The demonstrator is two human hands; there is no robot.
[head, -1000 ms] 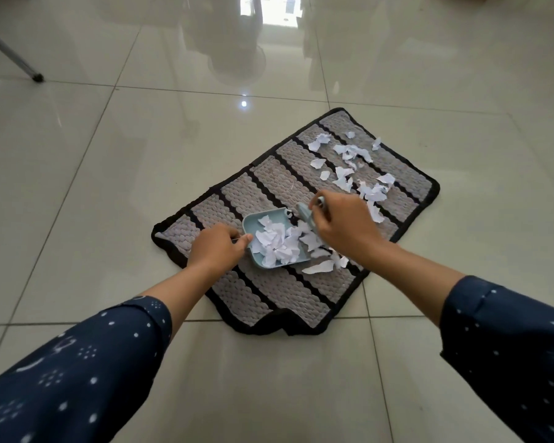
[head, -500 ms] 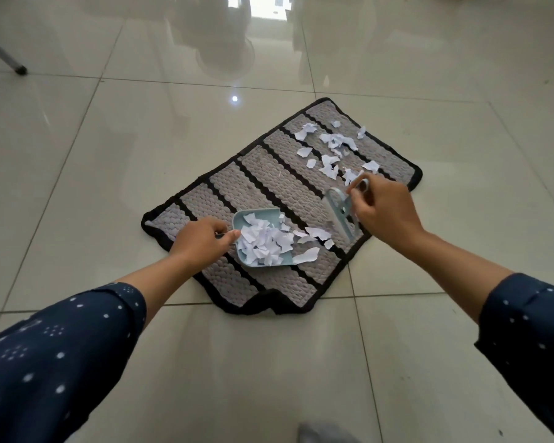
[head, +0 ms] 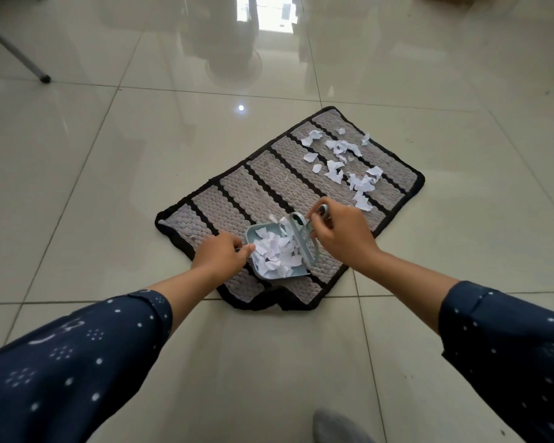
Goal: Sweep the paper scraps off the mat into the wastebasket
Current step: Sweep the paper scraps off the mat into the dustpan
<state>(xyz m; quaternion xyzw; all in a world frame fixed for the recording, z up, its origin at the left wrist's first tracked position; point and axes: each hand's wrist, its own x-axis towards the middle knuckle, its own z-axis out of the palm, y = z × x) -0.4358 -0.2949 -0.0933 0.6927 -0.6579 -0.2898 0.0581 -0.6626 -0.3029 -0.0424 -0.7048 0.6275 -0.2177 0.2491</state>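
The glossy cream tiled floor (head: 109, 193) takes up nearly everything, with window glare at twelve o'clock and a slanted metal leg (head: 16, 49) off at ten o'clock. On it lies the mat (head: 269, 187), a woven grey rectangle banded with black stripes and edged in black. Its long axis runs from about seven o'clock up toward one o'clock, and the near edge is rucked up into a fold.

Two arms in dark blue sleeves (head: 77, 356) with pale dots reach in from the bottom corners. The left hand (head: 219, 254) is curled shut around the handle end of a small pale blue dustpan (head: 279, 251), though the handle itself is hidden under the fingers. The pan sits on the near end of the mat with its open mouth facing three o'clock, and it is heaped with white paper scraps (head: 275, 251). The right hand (head: 341, 238) is closed on the handle of a small pale blue brush (head: 303, 241), whose head stands right at the pan's mouth, touching the pile.

More loose scraps (head: 343, 164), torn and ragged, are strewn over the far end of the mat toward one o'clock, well apart from the pan. A grey toe (head: 336, 426) shows at six o'clock.
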